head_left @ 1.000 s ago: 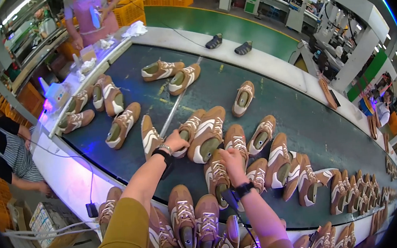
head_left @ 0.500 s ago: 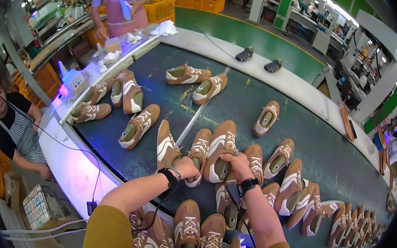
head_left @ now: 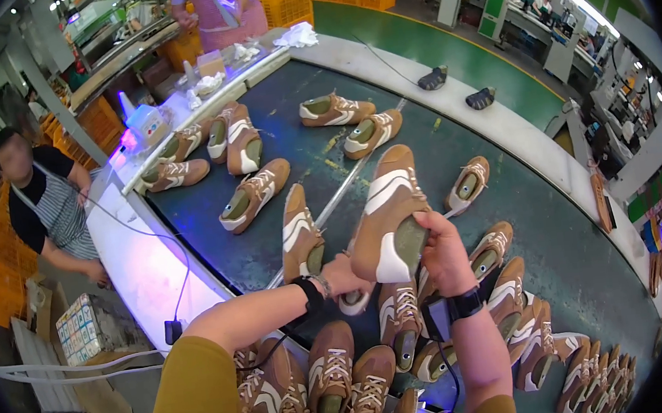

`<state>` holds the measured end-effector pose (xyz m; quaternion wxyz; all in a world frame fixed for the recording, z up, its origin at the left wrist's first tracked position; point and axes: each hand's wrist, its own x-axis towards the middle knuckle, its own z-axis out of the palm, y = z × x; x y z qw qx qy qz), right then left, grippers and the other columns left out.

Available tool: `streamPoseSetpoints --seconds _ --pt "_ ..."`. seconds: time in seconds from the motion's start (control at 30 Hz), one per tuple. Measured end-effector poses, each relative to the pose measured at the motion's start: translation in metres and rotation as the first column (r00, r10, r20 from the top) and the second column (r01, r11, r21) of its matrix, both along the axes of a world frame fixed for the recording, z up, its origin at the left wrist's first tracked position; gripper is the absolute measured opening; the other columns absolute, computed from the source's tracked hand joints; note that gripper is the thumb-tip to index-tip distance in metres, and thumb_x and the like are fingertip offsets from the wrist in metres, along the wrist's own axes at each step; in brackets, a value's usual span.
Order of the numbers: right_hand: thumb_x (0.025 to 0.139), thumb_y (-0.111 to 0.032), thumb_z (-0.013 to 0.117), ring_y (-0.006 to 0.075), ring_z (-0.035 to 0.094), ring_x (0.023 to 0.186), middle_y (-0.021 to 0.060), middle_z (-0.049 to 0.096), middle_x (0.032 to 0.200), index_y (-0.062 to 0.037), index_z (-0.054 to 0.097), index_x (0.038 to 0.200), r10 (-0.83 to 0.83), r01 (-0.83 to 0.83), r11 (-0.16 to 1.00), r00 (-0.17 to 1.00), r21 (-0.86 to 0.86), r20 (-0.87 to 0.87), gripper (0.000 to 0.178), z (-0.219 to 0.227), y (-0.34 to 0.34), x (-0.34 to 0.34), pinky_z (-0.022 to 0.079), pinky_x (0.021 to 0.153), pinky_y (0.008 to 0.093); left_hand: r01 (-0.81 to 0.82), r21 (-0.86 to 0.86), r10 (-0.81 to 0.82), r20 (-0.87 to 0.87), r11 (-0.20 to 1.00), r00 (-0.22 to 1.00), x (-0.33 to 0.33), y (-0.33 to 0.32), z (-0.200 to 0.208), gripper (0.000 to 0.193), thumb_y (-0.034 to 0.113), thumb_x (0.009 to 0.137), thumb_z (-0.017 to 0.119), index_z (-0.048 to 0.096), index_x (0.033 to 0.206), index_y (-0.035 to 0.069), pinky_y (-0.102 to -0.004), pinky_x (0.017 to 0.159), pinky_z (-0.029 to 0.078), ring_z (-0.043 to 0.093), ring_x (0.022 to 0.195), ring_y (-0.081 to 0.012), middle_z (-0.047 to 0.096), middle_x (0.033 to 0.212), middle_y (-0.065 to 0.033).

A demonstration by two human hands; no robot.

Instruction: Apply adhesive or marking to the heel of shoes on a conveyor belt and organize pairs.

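Observation:
A brown sneaker (head_left: 387, 221) with white stripes, a white heel patch and a green form inside is raised above the dark belt (head_left: 382, 74). My right hand (head_left: 446, 257) grips it by the collar near the heel, toe pointing away from me. Lower and to the left, my left hand (head_left: 341, 275) is closed on another sneaker (head_left: 354, 304), of which mainly the heel shows; the raised one hides much of the rest. Just left of that hand lies a similar sneaker (head_left: 299, 229) on the belt. Both wrists wear dark bands.
Several like sneakers (head_left: 332, 381) crowd the near side, and a row (head_left: 594, 372) runs off to the right. Others (head_left: 254, 194) lie at the far left. A white ledge (head_left: 531, 131) borders the belt, with two dark small shoes (head_left: 432, 78). A co-worker (head_left: 56, 205) sits left; another stands beyond.
My right hand has lifted its sneaker off the belt, toward me. My left hand still has its sneaker, now partly behind the lifted one. The view has shifted slightly.

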<state>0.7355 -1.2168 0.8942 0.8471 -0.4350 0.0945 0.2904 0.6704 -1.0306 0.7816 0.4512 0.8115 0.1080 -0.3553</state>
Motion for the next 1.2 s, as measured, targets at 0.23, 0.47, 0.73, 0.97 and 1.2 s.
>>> streamPoseSetpoints --seconds 0.23,0.47,0.73,0.97,1.2 --pt "0.076 -0.017 0.067 0.0176 0.065 0.077 0.0057 0.067 0.085 -0.0049 0.061 0.094 -0.095 0.098 0.995 0.992 -0.027 0.084 0.022 0.007 -0.017 0.010 0.053 0.074 0.0305 -0.083 0.276 0.060 0.091 0.957 0.994 -0.018 -0.026 0.011 0.080 0.031 0.054 0.074 0.043 0.110 -0.017 -0.0327 0.055 0.054 0.067 0.071 -0.0289 0.063 0.087 -0.0243" --pt "0.077 -0.013 0.067 0.0191 0.063 0.088 0.0061 0.064 0.095 -0.0052 0.059 0.102 -0.025 0.018 0.997 0.996 0.078 0.085 0.027 0.015 0.026 0.008 0.051 0.081 0.0342 -0.062 0.295 0.065 0.001 0.954 0.998 -0.016 -0.031 0.009 0.079 0.026 0.054 0.077 0.037 0.108 -0.016 -0.0359 0.080 0.052 0.063 0.093 -0.0367 0.060 0.098 -0.0290" --pt "0.087 -0.026 0.058 0.0184 0.061 0.079 0.0114 0.063 0.094 -0.0021 0.056 0.094 0.082 -0.091 0.995 0.973 0.033 0.218 0.025 0.002 0.130 0.007 0.051 0.074 0.0326 0.179 0.191 -0.242 0.391 0.965 0.888 -0.015 -0.002 -0.091 0.078 0.028 0.060 0.077 0.035 0.115 -0.009 -0.0364 0.082 0.050 0.063 0.092 -0.0361 0.061 0.097 -0.0263" --pt "0.094 -0.034 0.046 0.0180 0.061 0.084 0.0127 0.064 0.103 -0.0067 0.055 0.097 0.025 -0.020 0.998 0.994 -0.057 0.102 0.028 -0.031 -0.045 -0.075 0.048 0.071 0.0305 -0.249 0.207 0.207 0.204 0.946 0.957 -0.017 -0.021 -0.008 0.082 0.027 0.046 0.080 0.043 0.110 -0.008 -0.0349 0.081 0.050 0.063 0.091 -0.0347 0.061 0.098 -0.0242" --pt "0.093 -0.027 0.049 0.0171 0.061 0.082 0.0135 0.063 0.103 -0.0045 0.053 0.099 -0.119 0.130 0.971 0.991 -0.201 0.066 0.024 -0.025 -0.165 -0.172 0.050 0.070 0.0291 -0.501 -0.582 0.519 -0.154 0.640 0.841 0.004 -0.003 0.028 0.024 0.008 0.068 0.065 0.063 0.089 -0.001 -0.0294 0.067 0.050 0.062 0.076 -0.0181 0.064 0.083 -0.0080"
